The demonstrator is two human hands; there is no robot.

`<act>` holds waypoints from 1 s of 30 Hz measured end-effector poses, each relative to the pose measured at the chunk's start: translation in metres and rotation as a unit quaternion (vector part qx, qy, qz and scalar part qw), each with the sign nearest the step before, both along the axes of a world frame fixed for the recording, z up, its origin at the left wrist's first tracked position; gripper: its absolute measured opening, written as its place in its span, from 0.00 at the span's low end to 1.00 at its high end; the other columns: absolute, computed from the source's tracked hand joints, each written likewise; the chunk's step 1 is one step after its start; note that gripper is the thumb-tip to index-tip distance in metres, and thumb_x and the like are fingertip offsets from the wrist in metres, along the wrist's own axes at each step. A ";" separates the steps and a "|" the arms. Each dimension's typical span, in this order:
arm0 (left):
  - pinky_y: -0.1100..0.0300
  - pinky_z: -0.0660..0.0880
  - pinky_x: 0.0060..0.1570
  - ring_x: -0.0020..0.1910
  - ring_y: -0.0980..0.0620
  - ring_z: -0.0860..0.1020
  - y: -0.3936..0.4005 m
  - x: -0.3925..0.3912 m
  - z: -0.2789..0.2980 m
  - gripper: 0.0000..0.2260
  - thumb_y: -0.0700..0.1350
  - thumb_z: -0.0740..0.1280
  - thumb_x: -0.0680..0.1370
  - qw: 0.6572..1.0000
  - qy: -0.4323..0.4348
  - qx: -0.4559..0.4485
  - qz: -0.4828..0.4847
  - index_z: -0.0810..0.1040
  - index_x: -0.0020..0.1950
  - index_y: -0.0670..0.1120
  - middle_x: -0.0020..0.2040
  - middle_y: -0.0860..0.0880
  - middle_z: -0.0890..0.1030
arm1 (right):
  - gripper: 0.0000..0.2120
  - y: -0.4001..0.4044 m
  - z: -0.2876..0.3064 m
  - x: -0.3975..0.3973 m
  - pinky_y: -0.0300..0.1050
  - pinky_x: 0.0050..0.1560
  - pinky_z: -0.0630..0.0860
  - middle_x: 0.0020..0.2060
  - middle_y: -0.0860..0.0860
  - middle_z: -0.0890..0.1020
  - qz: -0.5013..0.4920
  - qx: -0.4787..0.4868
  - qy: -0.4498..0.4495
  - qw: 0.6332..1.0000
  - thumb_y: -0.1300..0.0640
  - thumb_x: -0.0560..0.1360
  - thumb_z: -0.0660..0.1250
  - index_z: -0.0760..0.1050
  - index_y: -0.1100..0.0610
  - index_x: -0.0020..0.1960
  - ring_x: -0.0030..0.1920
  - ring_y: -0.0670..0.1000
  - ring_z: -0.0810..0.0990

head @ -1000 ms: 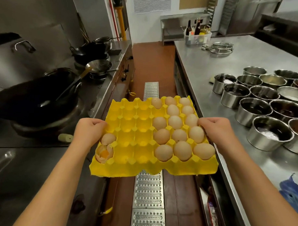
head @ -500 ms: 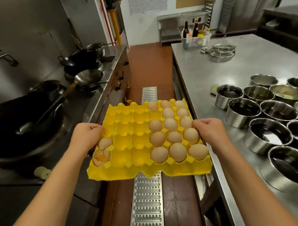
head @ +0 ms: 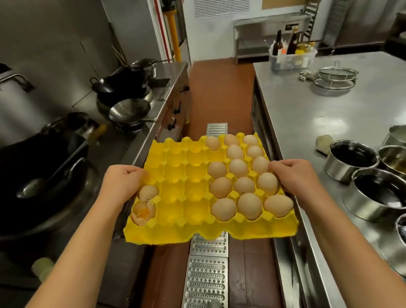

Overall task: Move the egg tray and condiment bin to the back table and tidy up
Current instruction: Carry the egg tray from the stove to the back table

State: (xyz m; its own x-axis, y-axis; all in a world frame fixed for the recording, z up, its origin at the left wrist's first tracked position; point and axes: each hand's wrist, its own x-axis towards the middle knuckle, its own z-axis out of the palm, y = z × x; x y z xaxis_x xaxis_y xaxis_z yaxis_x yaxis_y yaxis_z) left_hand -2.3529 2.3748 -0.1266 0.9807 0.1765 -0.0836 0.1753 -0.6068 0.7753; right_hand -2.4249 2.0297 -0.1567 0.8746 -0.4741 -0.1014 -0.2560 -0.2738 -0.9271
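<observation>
Between the stove line on the left and the steel bench [head: 336,117] on the right, the yellow egg tray [head: 191,199] hangs over the aisle floor, its left hand [head: 121,183] and right hand [head: 295,177] each curled round a side edge. Whole eggs [head: 249,185] crowd the right half, so the tray could sag or tip rightward and spill them. The condiment bin [head: 292,59] waits at the bench's far end.

Steel counter [head: 313,125]: condiment bin [head: 292,57] at far corner, wire rack [head: 334,77], steel bowls [head: 377,196] near right.
</observation>
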 end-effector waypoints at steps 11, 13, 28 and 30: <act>0.57 0.75 0.37 0.43 0.51 0.79 -0.010 0.163 0.002 0.07 0.44 0.67 0.79 0.998 0.001 -0.004 -0.055 0.84 0.45 0.52 0.42 0.52 0.81 | 0.13 -0.008 -0.001 0.137 0.41 0.31 0.74 0.26 0.50 0.82 -0.034 0.014 0.005 0.999 0.51 0.73 0.69 0.84 0.56 0.34 0.28 0.47 0.79; 0.55 0.76 0.39 0.42 0.49 0.79 -0.021 0.187 0.002 0.08 0.44 0.67 0.79 0.997 0.003 -0.013 -0.072 0.82 0.43 0.54 0.42 0.50 0.81 | 0.15 -0.017 -0.002 0.155 0.41 0.31 0.72 0.23 0.45 0.79 -0.041 0.017 0.013 0.999 0.50 0.73 0.69 0.83 0.50 0.28 0.27 0.45 0.78; 0.59 0.75 0.34 0.41 0.51 0.79 -0.108 0.342 0.008 0.06 0.43 0.68 0.78 1.000 -0.010 -0.007 -0.021 0.83 0.45 0.51 0.41 0.50 0.81 | 0.13 -0.106 0.011 0.342 0.46 0.35 0.75 0.30 0.58 0.80 -0.006 0.000 0.001 1.000 0.53 0.73 0.69 0.82 0.62 0.35 0.33 0.53 0.77; 0.57 0.76 0.38 0.43 0.51 0.79 -0.109 0.358 0.010 0.06 0.43 0.68 0.79 1.000 -0.011 -0.006 -0.006 0.83 0.45 0.52 0.42 0.52 0.81 | 0.12 -0.109 0.014 0.368 0.51 0.40 0.79 0.35 0.59 0.84 -0.001 0.003 0.004 1.000 0.53 0.73 0.70 0.83 0.60 0.38 0.36 0.55 0.81</act>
State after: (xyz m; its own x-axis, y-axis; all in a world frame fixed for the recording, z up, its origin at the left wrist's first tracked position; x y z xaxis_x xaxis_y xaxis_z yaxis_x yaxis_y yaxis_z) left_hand -1.9946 2.2655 -0.1169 0.9844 0.1635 -0.0643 0.1509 -0.5993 0.7862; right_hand -2.0571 1.9211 -0.1432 0.8731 -0.4749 -0.1106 -0.2633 -0.2682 -0.9267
